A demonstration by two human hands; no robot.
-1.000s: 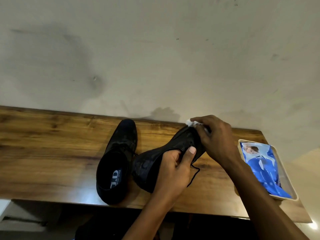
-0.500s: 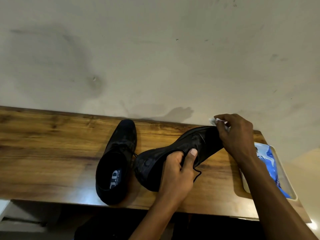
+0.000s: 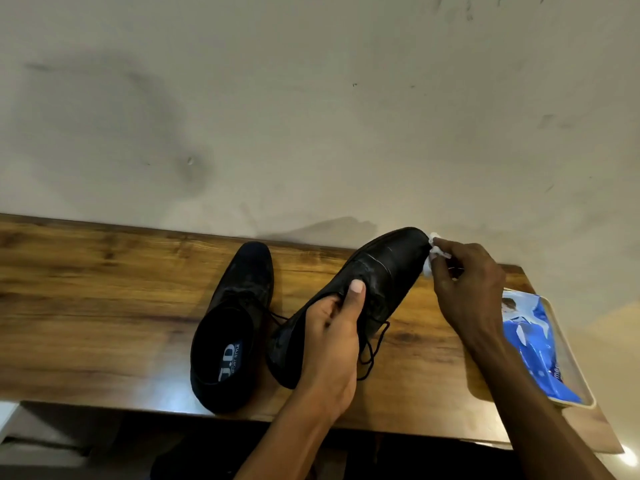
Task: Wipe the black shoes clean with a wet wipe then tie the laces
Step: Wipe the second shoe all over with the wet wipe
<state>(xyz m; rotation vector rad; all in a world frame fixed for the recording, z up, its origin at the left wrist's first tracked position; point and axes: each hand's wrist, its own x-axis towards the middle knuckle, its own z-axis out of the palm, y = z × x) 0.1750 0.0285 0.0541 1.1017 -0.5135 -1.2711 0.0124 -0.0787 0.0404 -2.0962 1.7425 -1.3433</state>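
Observation:
Two black lace-up shoes are on the wooden shelf [image 3: 104, 306]. One black shoe [image 3: 235, 317] rests flat, its opening toward me. My left hand [image 3: 332, 337] grips the other black shoe [image 3: 384, 268] around its laced middle and holds it tilted, toe pointing up and away to the right. Its loose laces [image 3: 372, 351] dangle below. My right hand [image 3: 467, 282] pinches a crumpled white wet wipe [image 3: 433, 251] against the tip of that toe.
A blue pack of wet wipes [image 3: 533, 344] lies in a cream tray [image 3: 571, 362] at the shelf's right end, partly behind my right forearm. A stained pale wall [image 3: 311, 116] rises directly behind the shelf. Dark space lies below the front edge.
My right hand has drawn the wipe from the shoe's laced area out along the toe to its tip. The held shoe has straightened out toward the right.

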